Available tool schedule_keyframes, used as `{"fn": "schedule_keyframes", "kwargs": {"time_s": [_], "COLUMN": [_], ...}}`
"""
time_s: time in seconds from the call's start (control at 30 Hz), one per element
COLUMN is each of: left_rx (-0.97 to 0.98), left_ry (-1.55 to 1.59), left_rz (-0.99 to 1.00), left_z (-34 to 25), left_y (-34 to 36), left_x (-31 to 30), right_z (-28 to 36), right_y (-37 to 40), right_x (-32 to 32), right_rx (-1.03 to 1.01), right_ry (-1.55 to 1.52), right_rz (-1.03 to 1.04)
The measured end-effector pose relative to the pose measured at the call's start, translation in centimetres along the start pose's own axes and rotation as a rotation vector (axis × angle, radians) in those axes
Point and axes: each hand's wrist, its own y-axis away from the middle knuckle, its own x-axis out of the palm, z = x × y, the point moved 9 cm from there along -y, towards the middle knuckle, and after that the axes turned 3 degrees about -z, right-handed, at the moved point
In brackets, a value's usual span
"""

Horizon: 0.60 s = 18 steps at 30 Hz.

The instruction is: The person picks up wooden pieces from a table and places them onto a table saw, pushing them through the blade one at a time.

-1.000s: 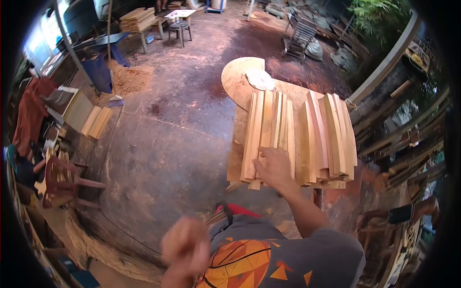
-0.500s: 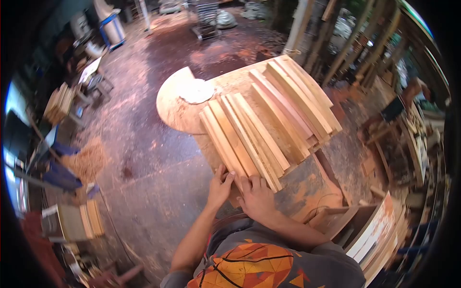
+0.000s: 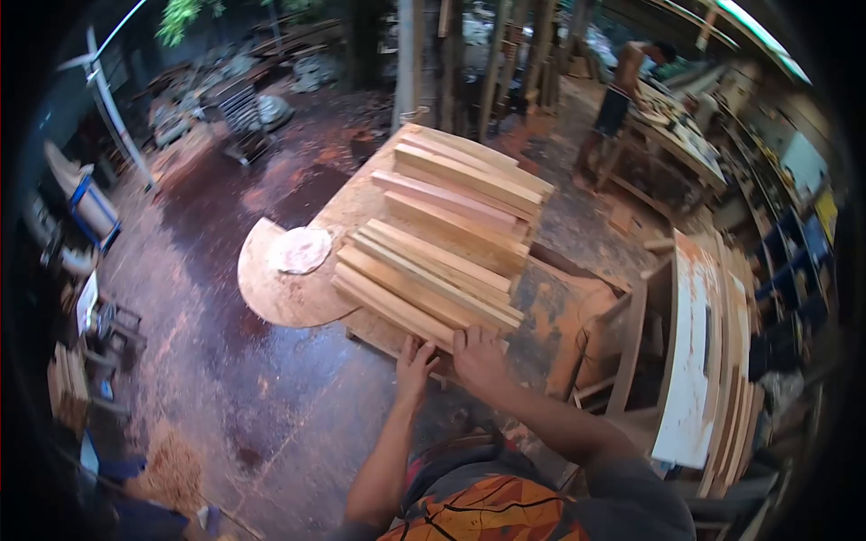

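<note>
Several long wooden strips (image 3: 442, 257) lie side by side across a plywood worktable (image 3: 361, 194). At the near edge is the closest wooden strip (image 3: 397, 311). My left hand (image 3: 415, 365) is closed at that strip's outer side, near its right end, with the thumb close to its edge. My right hand (image 3: 480, 358) has its fingers curled over the end of the same strip; its palm side is hidden. A pale, round, flat object (image 3: 301, 250) rests on the rounded board (image 3: 271, 302) at the table's left end.
To the right, a stack of boards (image 3: 713, 361) stands beside a wooden frame (image 3: 622, 352). Farther back, a person (image 3: 622, 90) stands at another workbench (image 3: 672, 144). Sawdust (image 3: 171, 469) is heaped on the floor at lower left. Wooden posts (image 3: 410, 68) stand behind the table.
My view has swung to the right, so the table appears farther left and turned, and the other workbench shows more fully. Both hands stay at the near strip's end.
</note>
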Motion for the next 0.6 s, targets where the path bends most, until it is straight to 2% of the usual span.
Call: {"fn": "schedule_keyframes", "kwargs": {"time_s": [0.07, 0.17, 0.23, 0.33, 0.4, 0.43, 0.53, 0.6], "left_rx": [0.014, -0.048, -0.083, -0.081, -0.046, -0.047, 0.016, 0.002], "left_ry": [-0.014, -0.016, -0.03, -0.068, 0.039, 0.027, 0.095, 0.139], "left_rz": [0.041, 0.031, 0.025, 0.069, 0.028, 0.017, -0.006, 0.013], "left_z": [-0.3, -0.8, -0.7, 0.5, -0.3, -0.5, -1.2, 0.5], "left_y": [0.3, 0.6, -0.2, -0.8, -0.1, 0.4, 1.1, 0.5], "left_x": [-0.1, 0.1, -0.2, -0.2, 0.0, -0.5, -0.7, -2.2], "right_z": [-0.5, -1.4, -1.7, -1.5, -1.4, -1.8, -4.1, -6.0], "right_y": [-0.2, -0.8, -1.1, 0.1, 1.3, 2.0, 8.0, 13.7], "right_x": [1.5, 0.7, 0.1, -2.0, -2.8, -4.5, -5.6, -5.4], "right_rx": [0.113, 0.19, 0.228, 0.226, 0.2, 0.218, 0.263, 0.337], "right_ry": [-0.094, 0.024, 0.004, -0.106, -0.267, -0.346, -0.519, -0.645], "right_rz": [0.151, 0.046, 0.059, 0.165, 0.051, 0.066, 0.006, 0.024]}}
